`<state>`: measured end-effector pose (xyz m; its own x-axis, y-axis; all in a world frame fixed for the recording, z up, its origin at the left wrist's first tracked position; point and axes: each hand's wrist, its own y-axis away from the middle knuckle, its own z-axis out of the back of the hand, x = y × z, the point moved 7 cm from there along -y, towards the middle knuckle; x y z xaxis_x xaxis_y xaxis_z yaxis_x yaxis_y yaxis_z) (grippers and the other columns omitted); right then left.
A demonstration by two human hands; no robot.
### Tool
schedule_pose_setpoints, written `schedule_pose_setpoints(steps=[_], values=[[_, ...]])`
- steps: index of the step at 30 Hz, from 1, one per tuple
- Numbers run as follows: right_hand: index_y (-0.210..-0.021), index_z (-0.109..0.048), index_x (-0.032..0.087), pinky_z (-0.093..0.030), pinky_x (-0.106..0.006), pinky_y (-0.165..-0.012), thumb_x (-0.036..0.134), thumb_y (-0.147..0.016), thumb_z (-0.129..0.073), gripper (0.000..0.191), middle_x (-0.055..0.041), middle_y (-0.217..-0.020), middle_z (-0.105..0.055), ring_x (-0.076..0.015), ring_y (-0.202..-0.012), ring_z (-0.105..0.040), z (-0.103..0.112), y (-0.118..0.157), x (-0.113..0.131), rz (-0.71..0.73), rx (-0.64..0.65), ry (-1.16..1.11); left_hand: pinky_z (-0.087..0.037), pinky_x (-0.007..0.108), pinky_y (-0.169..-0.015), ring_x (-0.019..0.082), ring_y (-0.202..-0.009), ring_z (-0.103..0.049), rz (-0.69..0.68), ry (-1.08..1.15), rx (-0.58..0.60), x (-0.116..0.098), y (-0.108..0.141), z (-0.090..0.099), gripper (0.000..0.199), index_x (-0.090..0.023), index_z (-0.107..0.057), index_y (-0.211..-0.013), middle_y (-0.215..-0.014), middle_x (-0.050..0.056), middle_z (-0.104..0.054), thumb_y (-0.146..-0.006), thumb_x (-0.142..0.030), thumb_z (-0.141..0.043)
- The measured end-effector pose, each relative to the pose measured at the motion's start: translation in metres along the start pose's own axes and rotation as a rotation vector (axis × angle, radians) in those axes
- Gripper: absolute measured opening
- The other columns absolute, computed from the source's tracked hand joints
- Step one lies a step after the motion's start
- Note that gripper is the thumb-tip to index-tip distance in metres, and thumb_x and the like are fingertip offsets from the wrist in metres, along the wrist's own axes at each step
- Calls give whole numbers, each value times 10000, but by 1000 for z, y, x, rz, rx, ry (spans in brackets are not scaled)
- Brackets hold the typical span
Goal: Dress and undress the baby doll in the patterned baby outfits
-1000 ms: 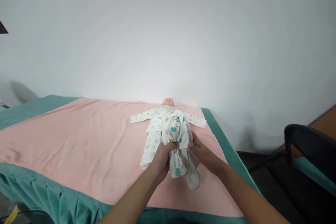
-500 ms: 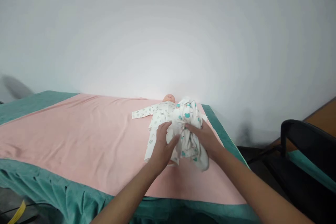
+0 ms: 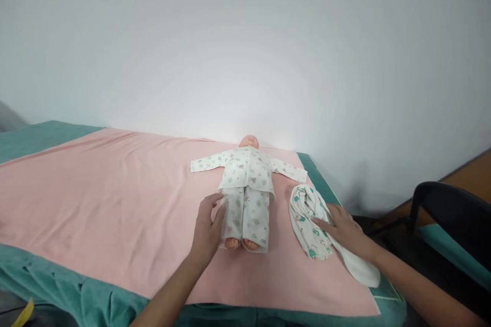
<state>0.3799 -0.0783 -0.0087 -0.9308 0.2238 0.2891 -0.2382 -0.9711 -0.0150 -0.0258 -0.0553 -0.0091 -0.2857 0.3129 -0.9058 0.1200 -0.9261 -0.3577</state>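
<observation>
A baby doll (image 3: 249, 141) lies on its back, its head towards the wall. It wears a white printed top (image 3: 240, 171) with both sleeves spread, and matching trousers (image 3: 255, 214), bare feet showing at the cuffs. Beside the trousers, my left hand (image 3: 209, 226) is open with fingers loosely curved; whether it touches the fabric is unclear. My right hand (image 3: 348, 230) grips a bunched white cloth (image 3: 307, 217) with green print, to the right of the doll, thumb on top and the other fingers partly hidden behind. A plain white end of the cloth trails below that hand.
Under the doll is a pink sheet (image 3: 126, 204) over a green cover (image 3: 95, 296) on a bed or table against a pale wall (image 3: 245, 51). A dark chair (image 3: 452, 209) stands off the right edge. Something yellow (image 3: 25, 312) shows at the lower left.
The cloth has moved from above the doll rightward and down beside it, with my right hand on it. My left hand has shifted left. The doll's right-side sleeve and trousers are uncovered now.
</observation>
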Motion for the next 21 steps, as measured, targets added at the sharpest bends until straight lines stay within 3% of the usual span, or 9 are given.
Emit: schedule_pose_setpoints(steps=[3,7,11,16,18,21], values=[[-1306,-445,243,-370,-557,-1063,705,-754,-516,723,-149,-1406,-467,-374,-1321,-419,35,-15,22,78,-72,-66,-431,427,-1029,208,-1167,-514,-19,-28,-17,8,-13,4,270,-289,-567,-1165,-1257,35,-563,-940,-385,-454],[-1352,-411,289,-378,-518,-1084,656,-826,-510,649,-111,-1463,-396,-329,-1369,-363,60,-45,72,236,-140,-221,-447,419,-1008,210,-1149,-535,-11,-20,-41,12,-50,1,267,-290,-580,-1151,-1243,32,-584,-930,-382,-461],[-1271,-501,315,-399,-467,-1080,552,-866,-546,471,-68,-1468,-376,-274,-1359,-380,59,-90,136,417,-217,-457,-436,391,-1026,198,-1177,-541,-58,-6,0,-2,-105,-23,264,-287,-612,-1130,-1240,18,-613,-924,-329,-453],[-1167,-571,290,-471,-437,-974,443,-882,-556,324,-62,-1315,-535,-234,-1214,-520,62,-151,197,502,-383,-773,-466,381,-989,202,-1108,-594,-47,-43,81,-18,-176,-71,275,-265,-652,-1094,-1188,17,-666,-906,-272,-451],[-1152,-582,283,-474,-426,-957,428,-879,-562,309,-56,-1290,-562,-228,-1191,-533,54,-169,207,495,-393,-843,-468,399,-986,221,-1100,-602,-44,-132,139,-16,-195,-91,284,-242,-650,-1108,-1190,39,-670,-903,-273,-458],[-1144,-591,267,-464,-429,-962,444,-888,-549,314,-61,-1243,-600,-224,-1149,-556,22,-190,200,384,-383,-939,-452,411,-1009,236,-1114,-595,-132,-300,222,-10,-210,-115,285,-218,-649,-1097,-1187,67,-668,-919,-279,-435]])
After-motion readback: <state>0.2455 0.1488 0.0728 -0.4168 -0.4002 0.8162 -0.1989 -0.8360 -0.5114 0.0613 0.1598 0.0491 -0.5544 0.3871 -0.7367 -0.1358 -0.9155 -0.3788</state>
